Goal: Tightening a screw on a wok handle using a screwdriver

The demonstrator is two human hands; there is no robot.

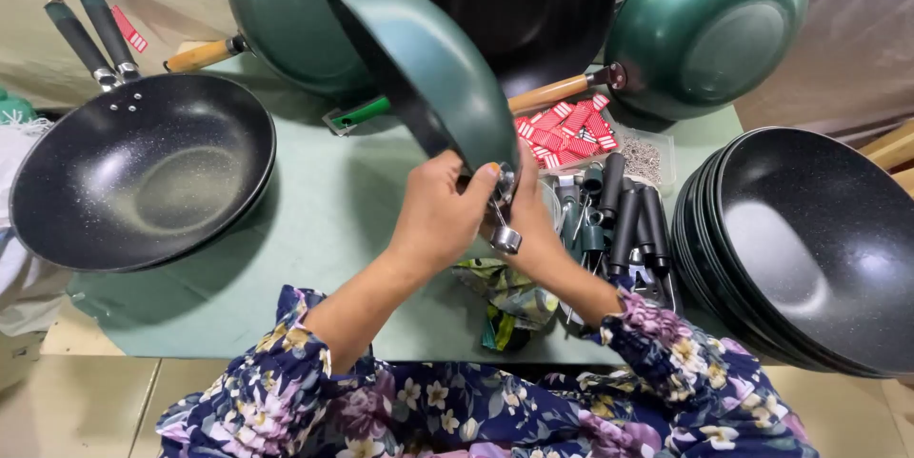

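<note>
A green wok pan (419, 63) with a dark inside is tilted on edge above the table's middle. My left hand (440, 210) grips its near rim, thumb on top. Behind it, my right hand (533, 225) holds a small silver metal fitting (505, 237) against the rim where a handle mounts. Both arms wear a floral sleeve. What the right fingers hold beyond the fitting is hidden.
A black wok with dark handles (143, 168) lies at left. Green woks (286, 10) (709, 25) and a black one (533, 1) stand at the back. Stacked black woks (809, 248) sit at right. Dark handles (628, 220), red tags (571, 129) and a screw tray (645, 158) lie on the green table (314, 229).
</note>
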